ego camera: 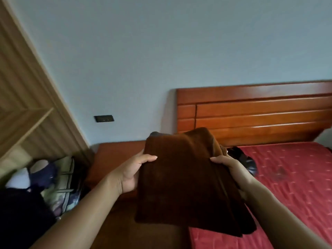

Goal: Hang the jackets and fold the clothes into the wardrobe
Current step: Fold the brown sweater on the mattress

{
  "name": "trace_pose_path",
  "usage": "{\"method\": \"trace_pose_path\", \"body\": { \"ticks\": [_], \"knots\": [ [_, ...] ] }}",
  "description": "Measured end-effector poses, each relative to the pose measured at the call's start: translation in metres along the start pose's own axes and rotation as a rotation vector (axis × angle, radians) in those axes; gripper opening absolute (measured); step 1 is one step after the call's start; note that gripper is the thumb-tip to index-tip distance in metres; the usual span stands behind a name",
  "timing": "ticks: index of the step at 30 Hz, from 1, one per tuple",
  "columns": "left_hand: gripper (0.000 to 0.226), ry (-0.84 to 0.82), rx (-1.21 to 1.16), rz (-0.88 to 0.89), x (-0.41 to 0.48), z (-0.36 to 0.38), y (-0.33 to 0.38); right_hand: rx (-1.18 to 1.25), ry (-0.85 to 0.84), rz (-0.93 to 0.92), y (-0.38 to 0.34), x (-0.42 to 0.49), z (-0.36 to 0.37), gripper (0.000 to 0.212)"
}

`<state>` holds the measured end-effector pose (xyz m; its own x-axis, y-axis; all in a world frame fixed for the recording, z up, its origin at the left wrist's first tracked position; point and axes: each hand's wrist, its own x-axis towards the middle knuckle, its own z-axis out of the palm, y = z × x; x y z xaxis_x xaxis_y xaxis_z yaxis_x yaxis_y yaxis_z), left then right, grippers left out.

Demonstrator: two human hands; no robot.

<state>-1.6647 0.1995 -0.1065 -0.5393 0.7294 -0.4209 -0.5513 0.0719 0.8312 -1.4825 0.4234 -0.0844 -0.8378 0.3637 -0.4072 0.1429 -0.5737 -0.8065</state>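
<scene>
From the head view, two hands hold a brown folded cloth (185, 178) up in the air. The left hand (133, 173) grips the left edge of the cloth, with the thumb on top and the other fingers hidden under it. The right hand (231, 169) grips the right edge in the same way, thumb on top. The cloth looks soft and dark, and its lower end hangs down toward the person. Under it and to the right is a bed with a red mattress (291, 177). A shiny wooden headboard (251, 112) stands behind the bed, against a pale blue wall (143, 51). A small black thing (248, 164) lies on the mattress just beside the right hand; it is too blurry to name. A reddish wooden table (115, 155) sits left of the bed. A black socket (104, 118) is on the wall above it. The light wooden wardrobe (27, 97) is at the far left, open, with a shelf showing. Below it lies a pile of dark clothes (23, 212) and a flowery bag (66, 187).
</scene>
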Motion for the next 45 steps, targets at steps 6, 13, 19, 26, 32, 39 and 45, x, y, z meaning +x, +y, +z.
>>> {"method": "trace_pose_path", "body": {
  "ticks": [6, 13, 19, 26, 32, 39, 45],
  "knots": [
    [0.045, 0.232, -0.070, 0.054, -0.021, -0.141, 0.055, -0.090, -0.188, 0.111, 0.031, 0.129, 0.128, 0.045],
    [0.054, 0.461, -0.178, 0.091, -0.032, -0.252, 0.083, -0.201, -0.404, 0.274, 0.059, 0.243, 0.240, 0.059],
    [0.047, 0.683, -0.299, 0.154, -0.036, -0.306, 0.098, -0.335, -0.609, 0.339, 0.067, 0.326, 0.328, 0.055],
    [0.061, 0.942, -0.441, 0.262, -0.061, -0.341, 0.111, -0.498, -0.878, 0.500, 0.090, 0.399, 0.438, 0.065],
    [0.054, 1.033, -0.517, 0.332, -0.094, -0.383, 0.111, -0.569, -1.040, 0.580, 0.130, 0.419, 0.527, 0.072],
    [0.028, 1.075, -0.675, 0.262, -0.126, -0.471, 0.123, -0.601, -1.082, 0.538, 0.186, 0.442, 0.631, 0.100],
    [0.026, 1.095, -0.679, 0.233, -0.129, -0.538, 0.145, -0.626, -1.054, 0.601, 0.202, 0.465, 0.684, 0.065]
  ]
}}
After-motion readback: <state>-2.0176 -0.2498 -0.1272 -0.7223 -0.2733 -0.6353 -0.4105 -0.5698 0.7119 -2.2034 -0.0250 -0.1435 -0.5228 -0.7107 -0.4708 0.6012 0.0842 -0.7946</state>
